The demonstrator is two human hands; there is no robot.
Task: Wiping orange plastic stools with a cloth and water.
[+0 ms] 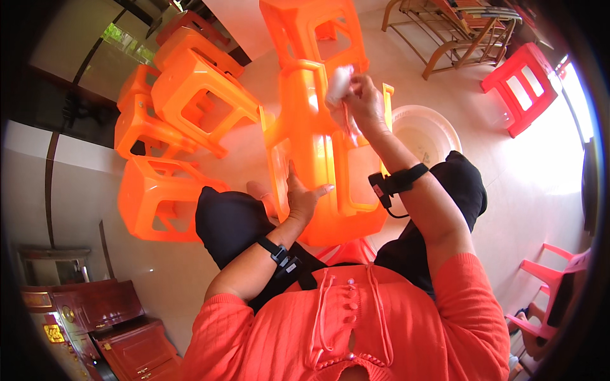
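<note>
An orange plastic stool [305, 143] lies tipped between my knees, its seat end towards me and its legs pointing away. My left hand [302, 197] holds its side near the seat end. The thumb stretches across the orange surface, one finger points along the edge of a side opening, and the other fingers are mostly hidden. Farther up the stool, my right hand [367, 102] pinches a bunched, pale pink-and-white cloth [339, 88] against or just above a leg. Part of the cloth hangs down towards the side opening.
Several orange stools [186, 85] crowd the left, and another orange stool [305, 24] stands beyond. A pale basin [424, 133] sits by my right knee. Farther right are a bamboo chair [457, 38], a red stool [524, 88] and a pink chair [553, 285]. A wooden cabinet [133, 352] stands lower left.
</note>
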